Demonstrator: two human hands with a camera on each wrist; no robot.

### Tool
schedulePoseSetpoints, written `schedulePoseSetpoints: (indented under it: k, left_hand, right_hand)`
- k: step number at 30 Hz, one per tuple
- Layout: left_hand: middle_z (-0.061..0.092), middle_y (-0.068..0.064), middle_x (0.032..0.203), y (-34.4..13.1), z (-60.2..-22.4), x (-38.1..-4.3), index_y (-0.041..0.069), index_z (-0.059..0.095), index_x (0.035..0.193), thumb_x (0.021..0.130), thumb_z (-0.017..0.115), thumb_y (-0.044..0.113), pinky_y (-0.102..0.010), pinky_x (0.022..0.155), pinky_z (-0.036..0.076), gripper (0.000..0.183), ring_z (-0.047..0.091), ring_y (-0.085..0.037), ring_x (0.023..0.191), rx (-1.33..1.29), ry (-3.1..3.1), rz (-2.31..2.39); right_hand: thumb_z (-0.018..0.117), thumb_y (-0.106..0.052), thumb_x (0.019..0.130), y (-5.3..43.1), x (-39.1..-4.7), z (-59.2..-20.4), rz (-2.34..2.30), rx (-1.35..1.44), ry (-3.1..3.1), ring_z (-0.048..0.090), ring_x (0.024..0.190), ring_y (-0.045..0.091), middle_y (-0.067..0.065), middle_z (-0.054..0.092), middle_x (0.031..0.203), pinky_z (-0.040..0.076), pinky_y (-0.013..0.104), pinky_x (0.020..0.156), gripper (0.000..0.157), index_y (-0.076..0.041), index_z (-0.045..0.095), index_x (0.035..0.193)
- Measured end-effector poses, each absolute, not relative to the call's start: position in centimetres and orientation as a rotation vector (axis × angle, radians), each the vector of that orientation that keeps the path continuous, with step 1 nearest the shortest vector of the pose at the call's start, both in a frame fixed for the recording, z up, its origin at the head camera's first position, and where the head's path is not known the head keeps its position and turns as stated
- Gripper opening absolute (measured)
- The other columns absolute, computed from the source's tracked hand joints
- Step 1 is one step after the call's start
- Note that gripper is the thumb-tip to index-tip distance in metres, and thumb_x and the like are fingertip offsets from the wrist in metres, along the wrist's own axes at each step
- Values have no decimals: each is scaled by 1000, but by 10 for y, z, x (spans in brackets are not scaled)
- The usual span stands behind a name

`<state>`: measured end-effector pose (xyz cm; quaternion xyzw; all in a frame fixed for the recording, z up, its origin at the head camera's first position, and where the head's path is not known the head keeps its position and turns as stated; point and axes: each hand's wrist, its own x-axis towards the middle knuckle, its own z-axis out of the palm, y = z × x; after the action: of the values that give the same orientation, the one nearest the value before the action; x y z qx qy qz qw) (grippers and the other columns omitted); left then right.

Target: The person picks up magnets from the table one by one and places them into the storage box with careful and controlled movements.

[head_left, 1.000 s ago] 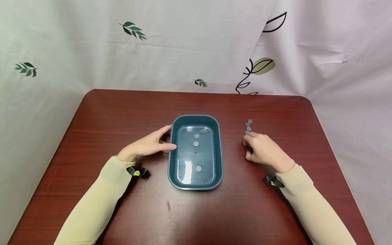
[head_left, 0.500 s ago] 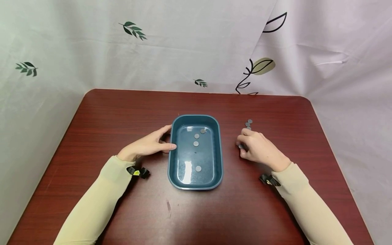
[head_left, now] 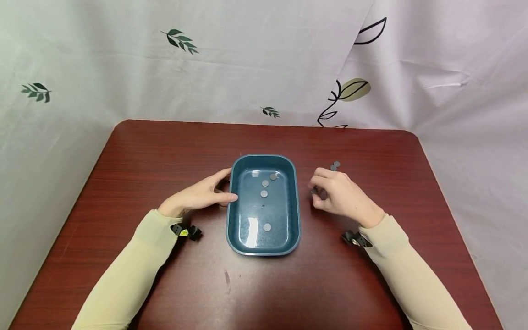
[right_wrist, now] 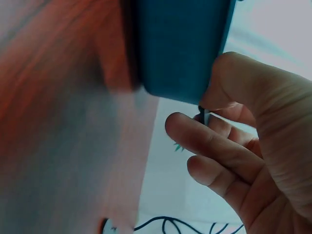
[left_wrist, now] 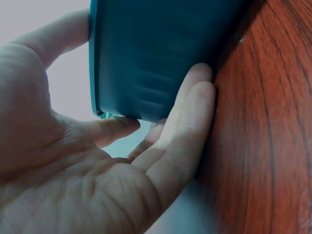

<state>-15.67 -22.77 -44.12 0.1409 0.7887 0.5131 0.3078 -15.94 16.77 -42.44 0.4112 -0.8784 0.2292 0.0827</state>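
Observation:
A blue rectangular plastic tray (head_left: pixel 263 243) stands mid-table with several grey coins inside, one coin (head_left: pixel 267 227) apart near the front. My left hand (head_left: pixel 202 192) grips the tray's left side, thumb over the rim and fingers against the outer wall in the left wrist view. Just right of the tray, my right hand (head_left: pixel 340 195) pinches a coin (right_wrist: pixel 204 116) between thumb and fingers; in the right wrist view its thin dark edge shows. Beyond that hand, two coins lie on the table, the nearer coin (head_left: pixel 333 168) close to the knuckles.
The reddish-brown wooden table (head_left: pixel 173 146) has rounded far corners. White curtain cloth (head_left: pixel 231 68) with leaf prints hangs behind it and at both sides. Each sleeve cuff carries a small black wrist camera (head_left: pixel 356 239).
My right hand has moved left and slightly away from me toward the tray, carrying a coin from the row. My left hand and the tray have stayed put.

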Motion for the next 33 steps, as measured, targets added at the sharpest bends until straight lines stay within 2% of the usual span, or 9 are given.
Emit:
schedulePoseSetpoints:
  k: [7, 16, 23, 29, 33]
  left_hand:
    - [46, -15, 151, -228, -444, -157, 25, 19, 166, 97, 75, 31, -42, 90, 62, 89, 76, -26, 102, 389, 2079, 1364]
    - [46, -16, 150, -228, -444, -158, 25, 20, 166, 97, 75, 30, -42, 89, 63, 88, 76, -26, 101, 390, 2075, 1372]
    - [45, -16, 152, -229, -442, -157, 24, 18, 166, 97, 75, 30, -42, 89, 63, 90, 75, -26, 103, 381, 2087, 1358]
    - [42, -16, 155, -228, -442, -157, 22, 16, 167, 98, 74, 29, -42, 89, 63, 90, 75, -26, 104, 383, 2089, 1358]
    - [41, -17, 155, -228, -442, -158, 20, 17, 166, 98, 74, 28, -42, 89, 63, 90, 75, -27, 104, 397, 2084, 1368]
  right_hand:
    - [69, 2, 78, 156, -162, -416, 764, 1280, -2499, 61, 62, 9, -3, 61, 91, 48, 19, 58, 21, -12, 77, 92]
    - [75, 2, 80, 143, -163, -408, 811, 1248, -2473, 63, 69, 9, -1, 62, 95, 56, 26, 60, 17, -11, 76, 92]
    - [75, 1, 84, 128, -167, -404, 830, 1239, -2501, 65, 71, 8, -1, 62, 96, 59, 23, 65, 15, -8, 76, 96]
    - [78, -4, 85, 109, -170, -408, 789, 1280, -2533, 62, 72, 13, -1, 64, 98, 53, 24, 63, 16, -13, 75, 98]
    - [77, -3, 86, 98, -173, -414, 779, 1337, -2558, 63, 75, 16, -1, 64, 99, 51, 23, 64, 14, -11, 75, 97]
